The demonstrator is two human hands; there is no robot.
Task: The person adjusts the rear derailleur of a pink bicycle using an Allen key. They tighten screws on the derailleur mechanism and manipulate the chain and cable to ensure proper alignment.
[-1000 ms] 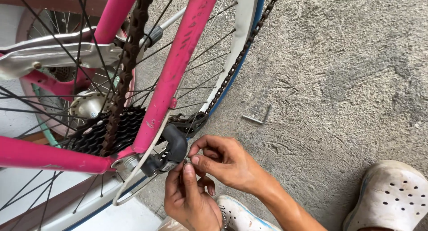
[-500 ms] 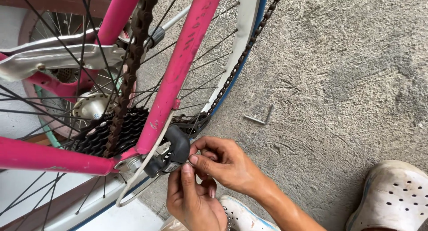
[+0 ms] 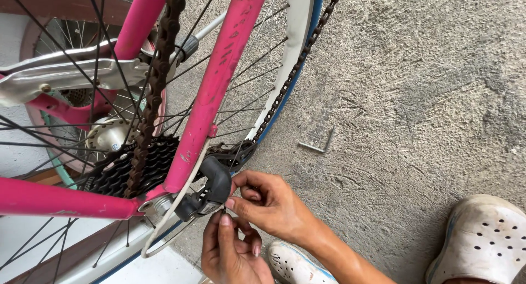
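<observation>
A pink bicycle frame [image 3: 219, 81] crosses the left half, with the rusty chain [image 3: 156, 81] and the black sprocket cluster [image 3: 137, 169] behind it. The black rear derailleur [image 3: 211, 188] hangs at the frame's end. Just right of the derailleur, my right hand [image 3: 268, 204] pinches thumb and forefinger on a thin wire end at its lower edge. My left hand [image 3: 230, 251] comes up from below, its thumb and forefinger closed on the same spot. What exactly sits between the fingertips is too small to make out.
The spoked wheel with its white rim and blue tyre [image 3: 298, 48] stands over rough concrete [image 3: 416, 97]. A small L-shaped hex key [image 3: 319, 145] lies on the concrete. White perforated clogs are at the lower right [image 3: 485, 234] and under my hands [image 3: 296, 265].
Both hands stay pinched at the derailleur; the fingers shift only slightly. The view has drifted a little.
</observation>
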